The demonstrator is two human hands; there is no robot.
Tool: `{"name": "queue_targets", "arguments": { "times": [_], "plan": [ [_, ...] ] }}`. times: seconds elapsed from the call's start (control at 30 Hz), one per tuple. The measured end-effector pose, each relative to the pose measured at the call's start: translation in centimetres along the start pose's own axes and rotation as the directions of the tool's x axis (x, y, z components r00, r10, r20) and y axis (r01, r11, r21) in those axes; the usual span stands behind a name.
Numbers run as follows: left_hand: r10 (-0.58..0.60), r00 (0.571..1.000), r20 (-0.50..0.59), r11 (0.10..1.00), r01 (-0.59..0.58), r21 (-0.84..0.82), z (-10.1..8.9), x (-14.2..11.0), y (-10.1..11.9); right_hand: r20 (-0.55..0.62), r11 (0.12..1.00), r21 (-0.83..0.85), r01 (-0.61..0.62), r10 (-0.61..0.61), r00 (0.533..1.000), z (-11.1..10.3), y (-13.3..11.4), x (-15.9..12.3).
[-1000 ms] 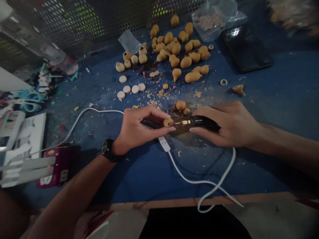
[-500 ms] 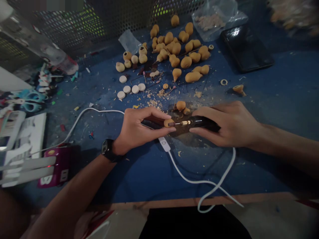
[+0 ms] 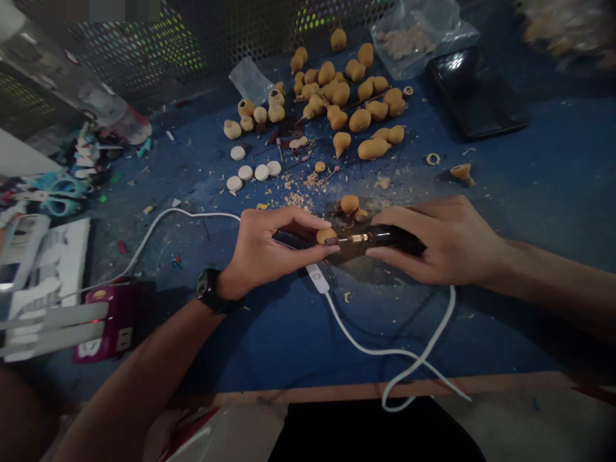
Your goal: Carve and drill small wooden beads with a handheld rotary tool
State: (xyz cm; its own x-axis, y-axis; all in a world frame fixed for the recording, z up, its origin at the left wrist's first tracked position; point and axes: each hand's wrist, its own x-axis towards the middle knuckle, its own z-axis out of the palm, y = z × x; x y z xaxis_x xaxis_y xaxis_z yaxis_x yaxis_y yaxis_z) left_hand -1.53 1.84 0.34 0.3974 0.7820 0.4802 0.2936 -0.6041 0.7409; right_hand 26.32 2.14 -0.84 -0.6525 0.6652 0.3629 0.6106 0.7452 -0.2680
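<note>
My left hand (image 3: 269, 247) pinches a small tan gourd piece (image 3: 326, 235) between thumb and fingertips. My right hand (image 3: 433, 244) is wrapped round a black rotary tool (image 3: 385, 237) with a brass-coloured collet. The tool's brown sanding drum (image 3: 332, 242) sits against the near side of the gourd piece, by my left thumb. Behind the tool lies a cut small gourd (image 3: 349, 205) on the table. A dark flat object (image 3: 291, 240) shows partly under my left hand, beside a white cable switch (image 3: 316, 278).
Many small gourds (image 3: 360, 120) lie at the back, with white discs (image 3: 261, 172) and wood-coloured shavings (image 3: 298, 197) nearer. A black case (image 3: 476, 93) stands at back right. A white cable (image 3: 351, 337) loops near the front edge. Left are blue scissors (image 3: 58, 192) and a purple power adapter (image 3: 110, 321).
The sanding drum has shifted slightly toward me and lower against the gourd piece, showing more of its tan surface. Both hands stay almost in place.
</note>
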Motion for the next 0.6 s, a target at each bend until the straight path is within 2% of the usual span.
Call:
{"name": "queue_targets", "arguments": {
  "times": [0.3, 0.5, 0.6],
  "plan": [
    [0.054, 0.998, -0.015, 0.999, -0.054, -0.006, 0.07, 0.17, -0.19, -0.011, 1.0, -0.011, 0.029, -0.029, 1.0, -0.16, -0.04, 0.04],
    [0.03, 1.0, 0.005, 0.999, -0.03, 0.025, -0.04, 0.16, -0.16, -0.003, 1.0, -0.001, 0.022, -0.022, 1.0, -0.15, -0.01, 0.03],
    [0.054, 0.999, 0.0, 0.998, -0.054, 0.016, -0.05, 0.21, -0.2, -0.004, 1.0, -0.013, 0.018, -0.018, 1.0, -0.06, 0.02, 0.03]
  ]
}}
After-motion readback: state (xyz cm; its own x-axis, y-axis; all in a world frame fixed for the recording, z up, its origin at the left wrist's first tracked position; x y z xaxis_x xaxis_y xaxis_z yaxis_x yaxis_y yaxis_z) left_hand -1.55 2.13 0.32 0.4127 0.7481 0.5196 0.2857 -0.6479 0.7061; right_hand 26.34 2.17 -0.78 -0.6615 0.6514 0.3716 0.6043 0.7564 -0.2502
